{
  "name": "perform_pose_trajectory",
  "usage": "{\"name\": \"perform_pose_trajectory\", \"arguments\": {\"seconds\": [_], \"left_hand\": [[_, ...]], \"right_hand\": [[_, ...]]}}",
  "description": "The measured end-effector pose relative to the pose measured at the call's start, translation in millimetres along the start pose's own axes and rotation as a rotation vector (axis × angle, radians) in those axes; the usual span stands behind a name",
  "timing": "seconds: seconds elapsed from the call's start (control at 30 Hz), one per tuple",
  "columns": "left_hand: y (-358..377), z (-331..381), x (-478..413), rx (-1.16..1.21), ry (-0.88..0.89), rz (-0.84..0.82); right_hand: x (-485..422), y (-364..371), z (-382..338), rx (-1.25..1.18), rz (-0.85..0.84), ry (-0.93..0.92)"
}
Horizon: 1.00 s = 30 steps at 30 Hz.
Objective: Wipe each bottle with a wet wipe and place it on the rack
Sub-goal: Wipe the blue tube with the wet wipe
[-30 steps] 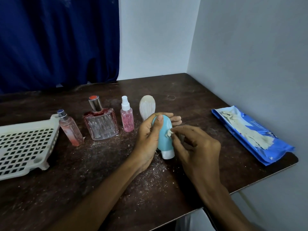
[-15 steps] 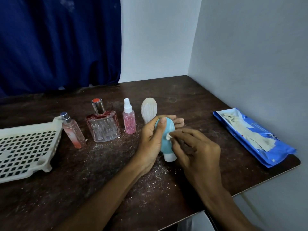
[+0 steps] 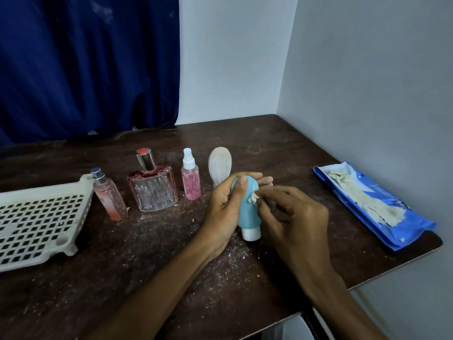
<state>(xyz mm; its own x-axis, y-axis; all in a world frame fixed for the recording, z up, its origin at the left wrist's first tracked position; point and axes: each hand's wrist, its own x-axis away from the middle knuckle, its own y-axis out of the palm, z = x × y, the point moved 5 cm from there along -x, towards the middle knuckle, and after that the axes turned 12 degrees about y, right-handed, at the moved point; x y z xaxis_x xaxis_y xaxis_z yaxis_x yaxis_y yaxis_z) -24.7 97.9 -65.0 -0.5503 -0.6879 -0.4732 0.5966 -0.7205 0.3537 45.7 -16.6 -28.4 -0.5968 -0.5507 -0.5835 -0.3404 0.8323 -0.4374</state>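
Fingers of left hand [image 3: 225, 209] round the blue bottle [image 3: 246, 213] — those of right hand [image 3: 296, 219] pinched on a wipe [image 3: 253, 198]

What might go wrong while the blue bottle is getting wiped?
The wipe pinched by the right hand is a tiny scrap, so it may shred and leave bits on the blue bottle. The cream bottle stands right behind the left hand and might get knocked over. The table is gritty, which could dirty the cap.

Rack [image 3: 36, 217] left of bottles [image 3: 152, 185]; wipe pack [image 3: 397, 217] far right on table [image 3: 147, 278]
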Motion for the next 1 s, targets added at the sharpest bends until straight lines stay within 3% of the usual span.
{"name": "perform_pose_trajectory", "arguments": {"seconds": [0.3,0.57,0.87,1.0], "left_hand": [[0.0,1.7,1.9,0.019,-0.026,-0.007],[-5.9,-0.1,2.0,-0.101,-0.032,0.016],[2.0,1.1,1.2,0.125,-0.122,0.003],[3.2,4.4,2.3,0.147,-0.166,0.111]], "right_hand": [[-0.1,0.3,-2.4,0.003,0.002,-0.009],[-14.7,2.7,-16.5,0.025,0.023,-0.022],[17.5,-11.5,15.4,-0.022,-0.088,0.136],[23.9,-7.7,6.5,-0.085,-0.124,0.124]]}}
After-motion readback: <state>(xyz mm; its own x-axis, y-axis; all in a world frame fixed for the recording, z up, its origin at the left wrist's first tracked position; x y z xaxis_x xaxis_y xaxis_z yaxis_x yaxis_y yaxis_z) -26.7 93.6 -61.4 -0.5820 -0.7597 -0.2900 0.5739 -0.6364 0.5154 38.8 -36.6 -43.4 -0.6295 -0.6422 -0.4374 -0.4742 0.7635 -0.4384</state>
